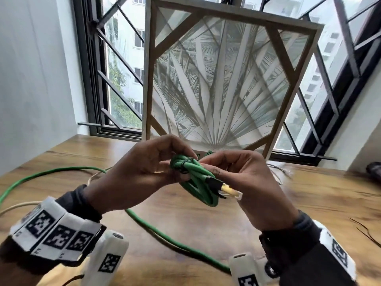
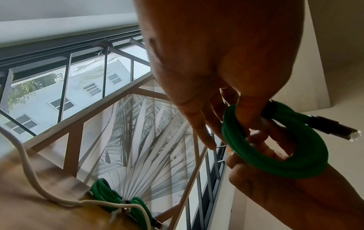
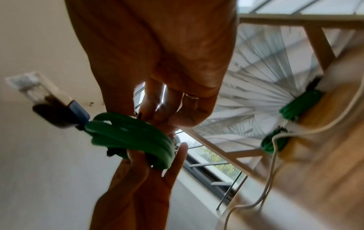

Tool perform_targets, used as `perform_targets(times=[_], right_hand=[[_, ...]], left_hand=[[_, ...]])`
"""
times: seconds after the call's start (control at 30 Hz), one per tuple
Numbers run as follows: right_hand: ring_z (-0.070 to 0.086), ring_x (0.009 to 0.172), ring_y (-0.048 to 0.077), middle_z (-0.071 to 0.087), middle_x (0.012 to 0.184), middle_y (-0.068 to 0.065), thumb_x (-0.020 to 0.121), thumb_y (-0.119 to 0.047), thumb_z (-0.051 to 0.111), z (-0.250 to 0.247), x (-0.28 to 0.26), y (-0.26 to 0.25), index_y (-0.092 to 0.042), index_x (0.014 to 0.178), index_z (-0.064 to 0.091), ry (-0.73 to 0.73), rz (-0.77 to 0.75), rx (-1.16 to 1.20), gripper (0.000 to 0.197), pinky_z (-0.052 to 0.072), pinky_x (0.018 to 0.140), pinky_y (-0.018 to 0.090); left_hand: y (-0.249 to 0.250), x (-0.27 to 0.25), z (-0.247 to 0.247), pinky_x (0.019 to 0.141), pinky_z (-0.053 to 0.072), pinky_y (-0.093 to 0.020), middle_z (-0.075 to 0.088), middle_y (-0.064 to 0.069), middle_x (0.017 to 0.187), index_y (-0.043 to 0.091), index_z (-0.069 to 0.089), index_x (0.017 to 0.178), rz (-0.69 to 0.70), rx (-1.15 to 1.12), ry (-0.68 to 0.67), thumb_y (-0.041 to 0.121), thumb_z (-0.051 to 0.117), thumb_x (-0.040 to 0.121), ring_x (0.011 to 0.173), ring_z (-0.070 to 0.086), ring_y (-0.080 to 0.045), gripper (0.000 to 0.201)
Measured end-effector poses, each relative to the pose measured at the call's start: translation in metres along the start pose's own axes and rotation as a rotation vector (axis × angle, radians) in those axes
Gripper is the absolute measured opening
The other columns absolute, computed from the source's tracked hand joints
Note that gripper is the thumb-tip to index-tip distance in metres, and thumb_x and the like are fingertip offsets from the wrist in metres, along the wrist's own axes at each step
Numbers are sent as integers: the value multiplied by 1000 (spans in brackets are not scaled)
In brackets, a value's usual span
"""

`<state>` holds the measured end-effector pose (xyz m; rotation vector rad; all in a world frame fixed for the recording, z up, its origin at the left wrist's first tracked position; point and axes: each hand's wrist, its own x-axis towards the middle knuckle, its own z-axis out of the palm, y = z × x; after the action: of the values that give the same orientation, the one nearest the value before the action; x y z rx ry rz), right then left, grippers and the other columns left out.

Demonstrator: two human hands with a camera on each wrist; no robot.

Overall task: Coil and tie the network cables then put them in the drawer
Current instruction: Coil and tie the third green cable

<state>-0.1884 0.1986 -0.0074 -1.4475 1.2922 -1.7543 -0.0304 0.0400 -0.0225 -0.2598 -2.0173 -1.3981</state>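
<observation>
Here the green coiled cable (image 1: 196,178) sits above the near middle of the wooden table (image 1: 288,203), held between both hands. The left hand (image 1: 132,178) has its fingers curled round the loops at the dark tie (image 1: 184,164); the right hand (image 1: 249,182) pinches the coil beside its clear plug (image 1: 229,191). The bundle looks light, springy and smooth, so it is probably best gripped across all loops at the tie, not by the brittle plug. Loose green cable (image 1: 41,174) trails left.
</observation>
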Motion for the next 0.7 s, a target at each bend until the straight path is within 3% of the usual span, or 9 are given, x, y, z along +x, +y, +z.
perform_targets(times=[0.07,0.13,0.2,0.37,0.47,0.6,0.7], right_hand=[[73,73,19,78,85,17,72,-7,83,2,0,0,0,92,80,-21,26,82,21,56,68,24],[74,79,24,77,89,21,65,-4,89,7,0,2,-3,92,81,-30,48,139,28,59,75,29],[74,79,24,77,90,22,63,-4,87,13,0,5,-4,90,81,-8,67,206,28,60,78,29],[74,77,21,77,93,18,63,1,87,23,0,12,-2,89,79,35,56,344,28,58,71,26],[74,76,21,77,90,16,63,-2,88,24,-2,11,0,90,79,67,47,359,29,57,67,26],[72,97,26,78,102,16,70,-21,87,27,-2,12,-7,99,82,99,-13,308,33,50,90,39],[73,91,17,79,100,12,76,-10,79,30,-3,11,-8,96,82,132,-95,188,21,54,80,25]], left_hand=[[0,0,1,88,60,-32,73,-2,103,7,67,104,29,-13,37,20,83,84,101,70,-18,29],[1,0,3,87,62,-36,74,-2,104,12,67,99,73,39,94,26,86,81,104,73,-23,29],[3,0,3,85,62,-35,75,1,104,17,68,94,114,112,150,21,83,78,105,75,-24,22],[5,-1,2,82,64,-45,75,-2,105,16,69,96,163,184,188,17,80,80,108,76,-25,20],[8,0,5,79,62,-30,77,-4,104,16,71,95,147,113,219,17,82,79,104,77,-21,19],[6,1,3,78,61,-26,77,-8,100,14,73,103,105,149,243,8,82,84,99,77,-23,21],[3,0,-2,84,61,-28,78,-1,105,11,74,114,121,369,179,-8,67,86,104,76,-18,35]])
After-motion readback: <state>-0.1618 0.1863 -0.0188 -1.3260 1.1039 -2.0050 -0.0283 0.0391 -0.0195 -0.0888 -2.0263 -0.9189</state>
